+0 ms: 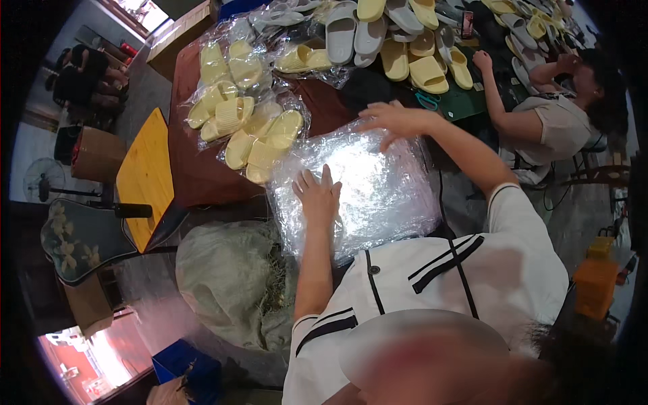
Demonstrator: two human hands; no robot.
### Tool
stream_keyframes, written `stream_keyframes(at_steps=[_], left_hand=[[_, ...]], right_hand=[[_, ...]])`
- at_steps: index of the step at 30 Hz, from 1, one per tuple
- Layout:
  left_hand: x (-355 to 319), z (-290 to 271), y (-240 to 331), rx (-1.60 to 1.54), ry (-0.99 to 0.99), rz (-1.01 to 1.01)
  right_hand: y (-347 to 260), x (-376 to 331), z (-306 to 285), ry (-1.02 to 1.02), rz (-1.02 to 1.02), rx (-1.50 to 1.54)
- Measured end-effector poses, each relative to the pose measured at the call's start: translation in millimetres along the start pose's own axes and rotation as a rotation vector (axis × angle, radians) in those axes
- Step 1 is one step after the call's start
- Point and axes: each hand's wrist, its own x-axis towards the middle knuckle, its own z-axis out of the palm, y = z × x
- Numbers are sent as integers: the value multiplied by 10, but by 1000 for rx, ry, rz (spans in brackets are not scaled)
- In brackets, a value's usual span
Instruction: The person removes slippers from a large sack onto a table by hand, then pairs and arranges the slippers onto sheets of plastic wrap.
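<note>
A stack of clear plastic bags point(378, 196) lies in front of me at the table's near edge, shining with glare. My left hand point(317, 196) rests on its left part with the fingers spread. Over the far right corner hangs my right hand point(398, 123), fingers apart and curved downward; whether it touches the plastic I cannot tell. Just left of the stack lie yellow slides in clear bags point(263, 145), partly overlapping its corner. Beyond my right hand, scissors with teal handles point(427, 101) lie on the table.
Loose grey and yellow slides point(428, 74) are heaped at the back. A co-worker point(553, 125) sits at the right by a phone point(467, 24). On the left stand a yellow board point(145, 179) and a chair point(88, 239). A pale sack point(229, 277) lies below the table.
</note>
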Motion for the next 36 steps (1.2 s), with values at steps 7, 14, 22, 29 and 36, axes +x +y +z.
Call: stream_keyframes(at_steps=[7,14,22,29,36], left_hand=[[36,9,5,14,33,7],[78,-20,96,28,-43,-1],[76,31,-35,-4,-2,-11],[27,99,-56,-26,41,0],[7,-49,93,-36,-19,-15]], right_hand=[[616,1541,-245,421,30,-1],[1198,2606,186,323,604,51],[1343,2790,-390,988,185,166],[1075,2003,-865,849,116,822],[20,172,-828,664,-105,999]])
